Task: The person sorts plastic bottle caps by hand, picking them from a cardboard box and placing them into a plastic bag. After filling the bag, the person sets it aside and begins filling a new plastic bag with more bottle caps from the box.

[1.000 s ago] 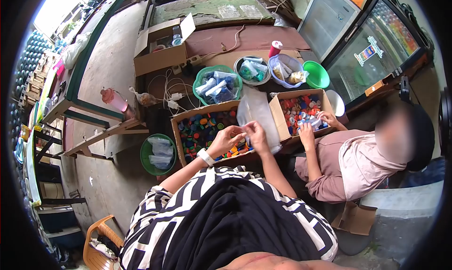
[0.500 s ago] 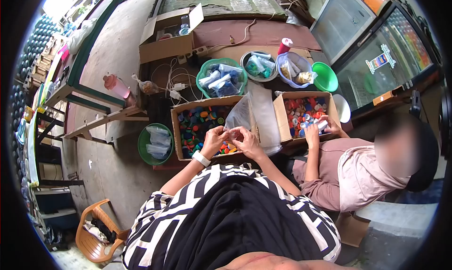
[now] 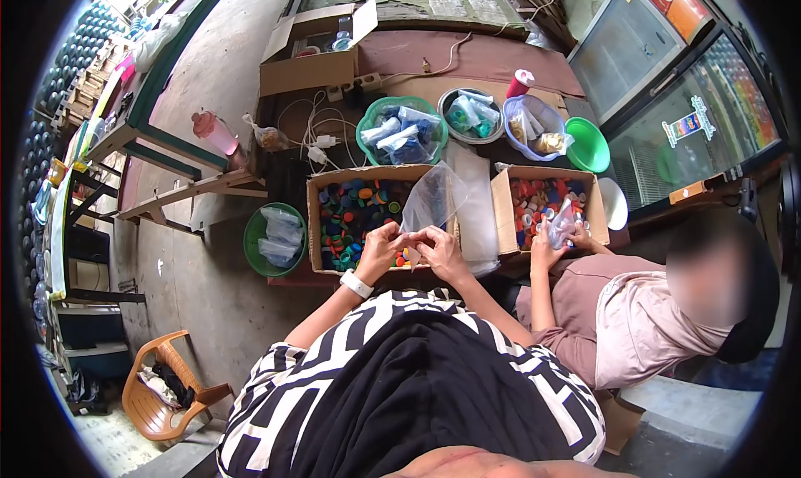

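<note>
A clear plastic bag (image 3: 437, 196) stands up from the fingertips of my left hand (image 3: 382, 253) and my right hand (image 3: 440, 254), both pinching its near edge. A white band circles my left wrist. Beyond and below my hands is a cardboard box (image 3: 312, 219) of colourful bottle caps (image 3: 350, 213). Clear plastic sheets (image 3: 476, 211) lie between it and a second cardboard box (image 3: 504, 215) with red, white and blue caps (image 3: 534, 201). At that second box, a co-worker's hands hold a clear bag (image 3: 564, 226) with something inside.
A green basket (image 3: 271, 269) with plastic bags stands at the left. Behind the boxes are a teal basket (image 3: 363, 136), a metal bowl (image 3: 499, 132), a lilac basket (image 3: 511, 140) and a green bowl (image 3: 588, 144). A co-worker (image 3: 592, 311) sits at my right; an orange chair (image 3: 150, 411) stands lower left.
My hands still pinch the bag at nearly the same spot. The co-worker's hands now show a clear bag raised at the second box. The view has shifted slightly.
</note>
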Tool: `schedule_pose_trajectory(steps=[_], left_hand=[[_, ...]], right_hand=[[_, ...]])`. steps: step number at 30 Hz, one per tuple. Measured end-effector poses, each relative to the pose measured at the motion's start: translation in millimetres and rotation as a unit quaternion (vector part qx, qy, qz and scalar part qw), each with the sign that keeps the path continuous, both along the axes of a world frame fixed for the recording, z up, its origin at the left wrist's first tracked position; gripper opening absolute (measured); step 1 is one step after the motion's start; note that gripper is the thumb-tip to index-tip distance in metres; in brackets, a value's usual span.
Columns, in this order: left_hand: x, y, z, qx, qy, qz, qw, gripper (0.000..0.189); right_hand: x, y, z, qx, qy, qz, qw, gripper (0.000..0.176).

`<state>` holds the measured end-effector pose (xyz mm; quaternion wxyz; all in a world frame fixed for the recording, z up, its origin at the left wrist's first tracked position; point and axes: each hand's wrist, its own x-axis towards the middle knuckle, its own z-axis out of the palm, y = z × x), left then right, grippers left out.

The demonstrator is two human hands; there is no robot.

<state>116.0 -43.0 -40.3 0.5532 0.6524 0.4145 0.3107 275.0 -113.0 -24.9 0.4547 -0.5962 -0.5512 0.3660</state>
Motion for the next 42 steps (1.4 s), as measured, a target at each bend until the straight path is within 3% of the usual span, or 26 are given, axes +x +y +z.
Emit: schedule_pose_trajectory(steps=[6, 8, 10, 12, 16, 18, 20, 22, 24, 27, 29, 34, 36, 37, 40, 41, 42], left_hand=[[-18.0, 0.6, 32.2, -0.037, -0.019, -0.012, 0.999, 0.026], [-26.7, 1.2, 34.6, 0.012, 0.072, -0.006, 0.997, 0.025], [-28.7, -0.8, 43.9, 0.060, 0.063, 0.011, 0.996, 0.023], [-30.6, -0.4, 54.9, 0.178, 0.076, 0.055, 0.980, 0.016], [-31.6, 8.7, 52.1, 0.155, -0.006, 0.101, 0.983, 0.025], [-35.7, 13.0, 57.4, 0.157, 0.009, 0.104, 0.982, 0.028], [-39.2, 16.4, 69.5, 0.227, 0.014, 0.094, 0.969, 0.028], [-45.9, 15.6, 81.1, 0.233, 0.036, 0.089, 0.968, 0.022], [-52.2, 15.3, 85.7, 0.261, 0.089, 0.057, 0.959, 0.015], [-61.8, 11.4, 88.3, 0.274, 0.123, 0.015, 0.954, 0.022], [-67.5, 13.6, 83.8, 0.283, 0.137, -0.013, 0.949, 0.037], [-80.1, 26.2, 96.1, 0.325, 0.156, -0.001, 0.933, 0.039], [-87.6, 34.3, 102.1, 0.301, 0.136, 0.026, 0.943, 0.039], [-92.8, 41.2, 102.4, 0.333, 0.144, 0.045, 0.931, 0.039], [-112.9, 51.7, 117.3, 0.257, 0.139, 0.084, 0.953, 0.038], [-121.3, 58.9, 108.6, 0.318, 0.121, 0.100, 0.935, 0.040], [-128.5, 62.0, 110.0, 0.317, 0.120, 0.100, 0.935, 0.040]], right_hand=[[4.9, 3.3, 15.3, -0.076, 0.025, -0.014, 0.997, 0.015], [5.3, 5.3, 13.6, -0.075, 0.041, -0.036, 0.996, 0.015], [1.2, 8.7, 22.0, -0.040, 0.055, -0.030, 0.997, 0.018], [-1.6, 15.8, 23.3, -0.028, 0.002, -0.023, 0.999, 0.018], [-8.4, 33.1, 45.8, -0.004, -0.025, -0.001, 1.000, 0.019], [-11.2, 38.1, 56.5, -0.004, 0.006, 0.047, 0.999, 0.023], [-14.2, 43.7, 60.9, -0.045, 0.012, 0.078, 0.996, 0.026], [-17.7, 50.0, 60.2, 0.007, -0.066, 0.088, 0.994, 0.027], [-19.0, 55.2, 61.4, 0.105, -0.181, 0.020, 0.978, 0.030], [-27.2, 62.4, 60.0, 0.129, -0.210, -0.009, 0.969, 0.029], [-33.5, 66.0, 50.9, 0.101, -0.114, 0.010, 0.988, 0.028], [-34.8, 70.9, 55.2, 0.041, -0.040, 0.083, 0.995, 0.027], [-29.9, 72.5, 63.5, -0.025, 0.086, 0.115, 0.989, 0.028], [-25.2, 75.1, 55.9, -0.052, 0.139, 0.079, 0.986, 0.033], [-1.9, 81.9, 6.3, -0.005, 0.005, -0.041, 0.999, 0.026], [3.7, 79.6, -10.2, -0.005, 0.003, -0.041, 0.999, 0.026], [6.8, 73.9, -27.7, -0.052, -0.090, -0.047, 0.993, 0.025]])
